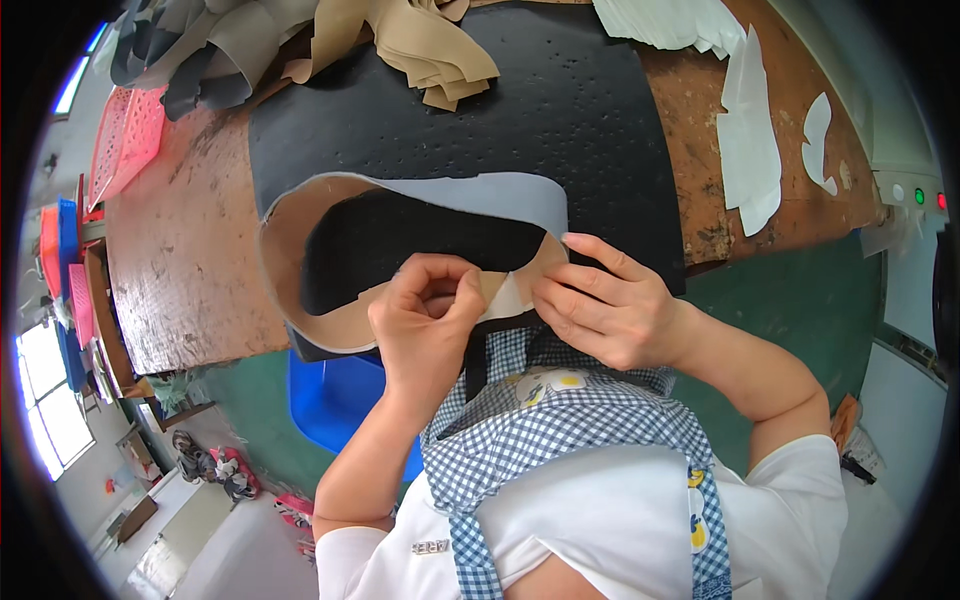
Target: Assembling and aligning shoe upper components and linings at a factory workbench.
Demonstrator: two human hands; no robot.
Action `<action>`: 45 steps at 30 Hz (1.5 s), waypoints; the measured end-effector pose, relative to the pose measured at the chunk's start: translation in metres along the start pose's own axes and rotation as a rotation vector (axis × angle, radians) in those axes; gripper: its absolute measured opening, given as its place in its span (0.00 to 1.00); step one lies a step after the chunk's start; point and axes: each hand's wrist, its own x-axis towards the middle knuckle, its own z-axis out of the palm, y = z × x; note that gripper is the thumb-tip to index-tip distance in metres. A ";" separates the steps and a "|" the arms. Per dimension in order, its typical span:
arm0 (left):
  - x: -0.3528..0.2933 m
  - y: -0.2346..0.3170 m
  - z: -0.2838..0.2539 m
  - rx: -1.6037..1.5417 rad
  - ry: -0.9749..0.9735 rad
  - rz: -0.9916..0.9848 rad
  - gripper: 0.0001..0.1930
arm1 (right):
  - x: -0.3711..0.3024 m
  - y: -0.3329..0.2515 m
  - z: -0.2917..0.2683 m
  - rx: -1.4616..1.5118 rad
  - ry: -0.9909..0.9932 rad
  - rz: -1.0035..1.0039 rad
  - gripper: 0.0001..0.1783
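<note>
A wide strip of leather-like sheet (500,190), grey-blue on one face and tan on the other, stands on edge in a large loop, with its tan face inward. My right hand (620,310) grips the loop's near right end, fingers laid over the tan face. At the near wall of the loop, my left hand (425,320) is closed in a pinch, thumb against curled forefinger. What sits between those fingertips is hidden. A small whitish patch (508,297) shows on the strip between both hands.
A black pitted mat (590,120) covers the middle of the worn wooden table (190,240). Tan cut pieces (430,55) and grey curled pieces (240,60) pile at the back. White cut sheets (750,140) lie right. A pink basket (130,130) stands left, a blue stool (335,400) below.
</note>
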 end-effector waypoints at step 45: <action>-0.010 -0.004 0.002 -0.095 -0.023 0.161 0.02 | 0.022 0.006 0.009 0.112 -0.050 -0.245 0.07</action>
